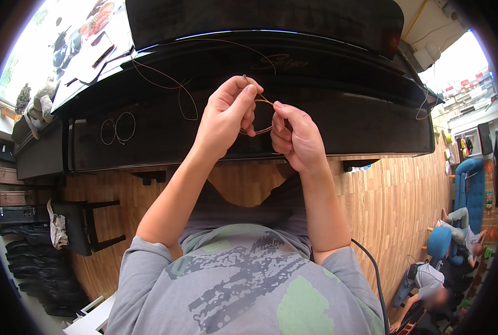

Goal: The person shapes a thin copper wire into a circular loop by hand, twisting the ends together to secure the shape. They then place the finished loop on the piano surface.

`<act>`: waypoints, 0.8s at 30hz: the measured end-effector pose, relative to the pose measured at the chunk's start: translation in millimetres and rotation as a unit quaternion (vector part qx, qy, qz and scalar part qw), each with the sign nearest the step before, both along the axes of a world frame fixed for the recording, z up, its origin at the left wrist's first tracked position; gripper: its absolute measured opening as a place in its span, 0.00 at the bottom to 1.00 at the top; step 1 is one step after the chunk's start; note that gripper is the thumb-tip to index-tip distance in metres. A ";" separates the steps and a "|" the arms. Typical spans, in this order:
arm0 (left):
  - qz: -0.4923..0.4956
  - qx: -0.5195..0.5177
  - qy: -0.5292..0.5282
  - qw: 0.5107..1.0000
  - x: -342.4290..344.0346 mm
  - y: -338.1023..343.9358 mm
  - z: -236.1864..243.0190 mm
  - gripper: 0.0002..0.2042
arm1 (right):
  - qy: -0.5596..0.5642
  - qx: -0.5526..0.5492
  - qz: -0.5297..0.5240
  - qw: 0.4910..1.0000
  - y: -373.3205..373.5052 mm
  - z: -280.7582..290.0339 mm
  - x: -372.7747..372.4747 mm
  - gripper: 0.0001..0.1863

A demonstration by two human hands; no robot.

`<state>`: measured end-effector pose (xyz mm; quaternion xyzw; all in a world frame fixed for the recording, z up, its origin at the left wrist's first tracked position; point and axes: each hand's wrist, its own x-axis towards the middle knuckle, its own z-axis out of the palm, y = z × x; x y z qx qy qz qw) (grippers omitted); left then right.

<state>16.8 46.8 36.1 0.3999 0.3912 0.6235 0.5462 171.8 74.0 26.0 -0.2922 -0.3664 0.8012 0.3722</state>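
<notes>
A thin copper-coloured instrument string (263, 132), bent into a small coil, is held between my two hands over the closed black piano lid. My left hand (224, 118) pinches it between thumb and forefinger, and a small dark tip sticks up above those fingers. On the other side of the coil, my right hand (299, 134) grips it with thumb and forefinger, its other fingers curled in. Another loose copper-coloured string (155, 71) trails across the piano top to the left of my hands. Further left lies a silvery string (115, 132) in two loops.
The black piano (360, 120) spans the space ahead of me. A black bench (73, 223) with a white cloth stands at left on the wooden floor (388, 206). Dark cases (23, 215) line the left wall. Two people are by a blue seat (439, 241) at lower right.
</notes>
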 end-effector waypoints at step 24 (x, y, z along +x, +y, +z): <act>-0.037 -0.011 0.083 0.996 -15.0 6.0 14.9 0.11 | 0.009 0.088 0.006 0.996 -3.2 -6.5 -6.1 0.26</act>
